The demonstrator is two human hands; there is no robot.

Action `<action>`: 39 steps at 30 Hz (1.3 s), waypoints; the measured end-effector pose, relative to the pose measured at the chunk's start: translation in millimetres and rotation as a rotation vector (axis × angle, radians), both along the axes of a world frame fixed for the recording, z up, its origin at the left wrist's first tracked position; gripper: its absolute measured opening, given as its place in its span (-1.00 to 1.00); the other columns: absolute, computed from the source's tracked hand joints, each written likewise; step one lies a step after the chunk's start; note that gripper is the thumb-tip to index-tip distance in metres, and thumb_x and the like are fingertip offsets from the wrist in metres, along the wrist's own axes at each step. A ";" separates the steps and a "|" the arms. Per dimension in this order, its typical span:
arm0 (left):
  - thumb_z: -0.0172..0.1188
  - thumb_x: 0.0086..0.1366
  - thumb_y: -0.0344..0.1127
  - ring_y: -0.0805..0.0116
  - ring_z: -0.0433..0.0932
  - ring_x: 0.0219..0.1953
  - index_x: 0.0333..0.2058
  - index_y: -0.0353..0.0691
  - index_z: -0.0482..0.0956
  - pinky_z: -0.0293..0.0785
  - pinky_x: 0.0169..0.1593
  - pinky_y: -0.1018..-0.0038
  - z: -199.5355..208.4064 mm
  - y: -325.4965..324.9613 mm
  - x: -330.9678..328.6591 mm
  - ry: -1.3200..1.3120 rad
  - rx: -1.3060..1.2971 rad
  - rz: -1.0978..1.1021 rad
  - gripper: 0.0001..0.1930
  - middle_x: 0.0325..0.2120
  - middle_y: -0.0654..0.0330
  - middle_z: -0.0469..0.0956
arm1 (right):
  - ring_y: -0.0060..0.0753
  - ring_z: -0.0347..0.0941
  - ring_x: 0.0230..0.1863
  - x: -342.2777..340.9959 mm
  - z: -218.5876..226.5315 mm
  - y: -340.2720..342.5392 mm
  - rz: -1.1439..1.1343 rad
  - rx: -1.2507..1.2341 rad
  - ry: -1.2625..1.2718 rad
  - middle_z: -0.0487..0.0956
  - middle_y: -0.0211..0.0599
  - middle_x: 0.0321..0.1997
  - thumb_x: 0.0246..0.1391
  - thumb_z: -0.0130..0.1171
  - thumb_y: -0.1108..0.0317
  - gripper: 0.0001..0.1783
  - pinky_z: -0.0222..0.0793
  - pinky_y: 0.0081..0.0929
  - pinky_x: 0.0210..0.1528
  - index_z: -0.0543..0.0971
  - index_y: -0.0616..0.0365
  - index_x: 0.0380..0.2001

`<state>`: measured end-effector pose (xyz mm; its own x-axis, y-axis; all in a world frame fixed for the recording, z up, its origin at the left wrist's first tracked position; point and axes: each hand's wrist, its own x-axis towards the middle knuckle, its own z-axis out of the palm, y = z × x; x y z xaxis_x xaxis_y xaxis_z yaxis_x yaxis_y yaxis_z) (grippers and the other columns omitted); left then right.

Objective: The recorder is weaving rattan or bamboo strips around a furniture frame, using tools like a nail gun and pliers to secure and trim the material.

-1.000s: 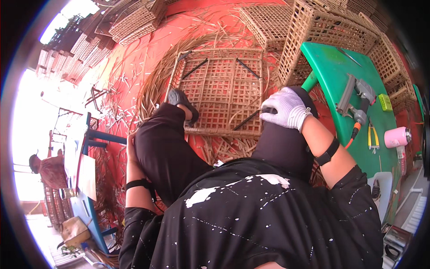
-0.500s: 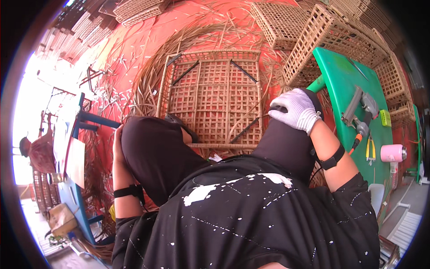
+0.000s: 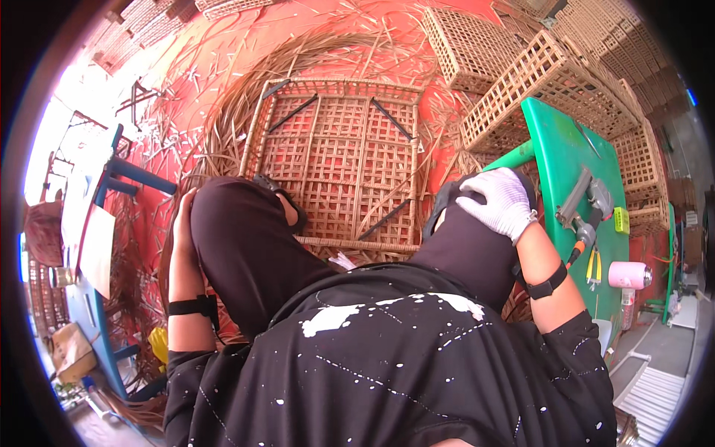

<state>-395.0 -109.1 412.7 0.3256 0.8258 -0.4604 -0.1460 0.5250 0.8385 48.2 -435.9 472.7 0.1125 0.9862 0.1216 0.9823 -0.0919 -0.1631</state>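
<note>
My bare left hand (image 3: 184,223) lies flat against the outer side of my left knee, holding nothing; part of it is hidden by the leg. On top of my right thigh rests my right hand (image 3: 500,205) in a pale striped work glove, its fingers loosely curved and the thumb apart, with nothing in it. Between my legs on the red floor lies a shallow woven rattan basket (image 3: 339,160), open side up, with dark strips across its corners. Neither hand touches it. My feet are beside its near corners.
At right a green stool (image 3: 577,175) bears a pneumatic stapler (image 3: 596,197), yellow-handled pliers (image 3: 593,266), a lime green box (image 3: 621,220) and a pink flask (image 3: 630,275). Woven baskets (image 3: 547,93) stand behind it. Loose strips (image 3: 223,127) litter the floor. A blue stool (image 3: 112,328) stands left.
The whole view has shifted a little, so the stools and basket appear further left. Both hands stay resting on my legs. More of my right foot shows beside the basket.
</note>
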 end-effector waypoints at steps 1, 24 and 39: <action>0.05 0.21 -0.08 0.41 0.48 -0.18 -0.11 -0.29 0.48 0.34 -0.05 0.54 0.1 0.2 1.0 0.052 0.046 0.042 -0.59 -0.20 0.17 0.51 | -0.25 0.47 -0.39 -1.0 0.2 0.2 0.006 -0.010 -0.007 0.56 -0.34 -0.52 -0.14 0.13 0.06 -0.74 0.26 -0.31 -0.24 0.56 0.01 -0.56; -0.07 0.30 -0.22 0.47 0.44 -0.10 -0.08 -0.36 0.45 0.26 0.05 0.56 19.7 33.8 -19.9 0.421 0.323 -0.421 -0.64 -0.15 0.18 0.50 | -0.22 0.50 -0.35 -71.7 -137.2 227.8 0.267 -0.842 0.205 0.57 -0.13 -0.30 0.05 -0.08 -0.03 -0.54 0.39 -0.27 -0.19 0.60 0.13 -0.34; 0.12 0.22 -0.31 0.43 0.43 -0.07 -0.05 -0.37 0.40 0.32 0.03 0.49 23.9 84.6 106.1 0.663 0.375 -1.218 -0.64 -0.18 0.17 0.49 | -0.13 0.55 -0.41 -129.7 -336.5 104.5 0.261 -0.902 0.163 0.58 -0.07 -0.46 -0.10 0.02 0.36 -0.81 0.46 -0.27 -0.38 0.59 0.19 -0.50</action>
